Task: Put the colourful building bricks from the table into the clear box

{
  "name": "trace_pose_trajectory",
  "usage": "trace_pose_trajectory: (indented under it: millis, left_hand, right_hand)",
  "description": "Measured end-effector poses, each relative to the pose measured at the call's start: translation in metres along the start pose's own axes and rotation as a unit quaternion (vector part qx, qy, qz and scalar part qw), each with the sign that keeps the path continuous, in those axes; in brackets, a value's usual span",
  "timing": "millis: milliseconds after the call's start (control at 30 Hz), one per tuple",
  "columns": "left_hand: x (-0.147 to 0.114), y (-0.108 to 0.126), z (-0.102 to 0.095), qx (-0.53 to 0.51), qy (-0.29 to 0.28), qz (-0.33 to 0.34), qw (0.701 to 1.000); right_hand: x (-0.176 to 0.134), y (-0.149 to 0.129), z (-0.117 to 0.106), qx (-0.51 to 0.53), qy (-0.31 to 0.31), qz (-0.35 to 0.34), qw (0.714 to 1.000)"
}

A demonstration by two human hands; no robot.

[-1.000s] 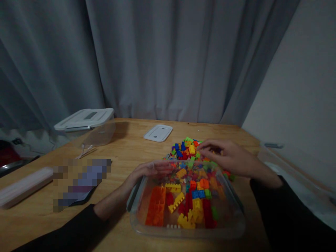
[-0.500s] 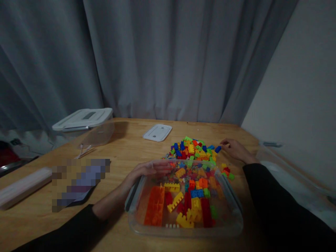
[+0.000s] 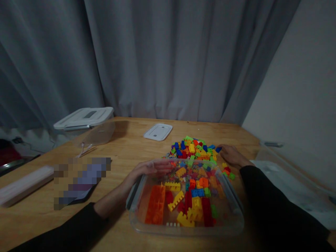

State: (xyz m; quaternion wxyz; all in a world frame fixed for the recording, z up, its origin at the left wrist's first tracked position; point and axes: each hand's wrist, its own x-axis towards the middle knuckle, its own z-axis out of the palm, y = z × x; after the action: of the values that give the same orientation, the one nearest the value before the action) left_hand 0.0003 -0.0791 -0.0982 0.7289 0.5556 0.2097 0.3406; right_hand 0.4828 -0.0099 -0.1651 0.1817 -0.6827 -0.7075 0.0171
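Observation:
A clear plastic box [image 3: 183, 230] stands in front of me, with large toy building bricks inside, among them a long orange one [image 3: 155, 204] and several yellow and red ones. My left hand [image 3: 143, 169] is at its far left corner, fingers stretched along the outside of the far wall and partly seen through the plastic. Beyond the box lies a heap of coloured bricks [image 3: 191, 148]. At the heap's right edge, my right hand [image 3: 232, 155] is beside a blue brick [image 3: 218, 149], fingertips at or touching it; dimness hides whether they grip it.
A lidded clear box [image 3: 86, 122] stands at the back left. Near the curtain lies a white lid [image 3: 158, 132]. A few small bricks [image 3: 228, 170] sit right of the heap. Another clear container [image 3: 288, 178] is at the right, a long pale box [image 3: 26, 185] at the left.
My right hand has come down slightly, closer to the blue brick. My left hand stays at the box, and the whole view has shifted a little.

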Motion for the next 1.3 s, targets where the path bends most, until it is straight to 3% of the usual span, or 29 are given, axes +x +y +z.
trace_pose_trajectory:
  millis: [400, 733, 1033, 1300]
  left_hand:
    - [0.002, 0.003, 0.000, -0.005, 0.012, -0.003, 1.000]
    - [-0.004, 0.014, 0.013, 0.009, 0.025, 0.006, 1.000]
    - [-0.001, 0.010, 0.007, 0.018, 0.025, 0.007, 1.000]
    - [-0.001, 0.004, 0.003, 0.008, 0.014, -0.009, 1.000]
  right_hand:
    - [0.001, -0.005, -0.010, 0.003, -0.015, 0.027, 1.000]
    - [-0.002, -0.009, -0.025, 0.007, -0.056, 0.043, 0.997]
    - [-0.007, -0.017, -0.037, 0.034, -0.101, 0.061, 0.992]
    - [-0.008, -0.026, -0.053, 0.023, -0.088, 0.052, 0.994]
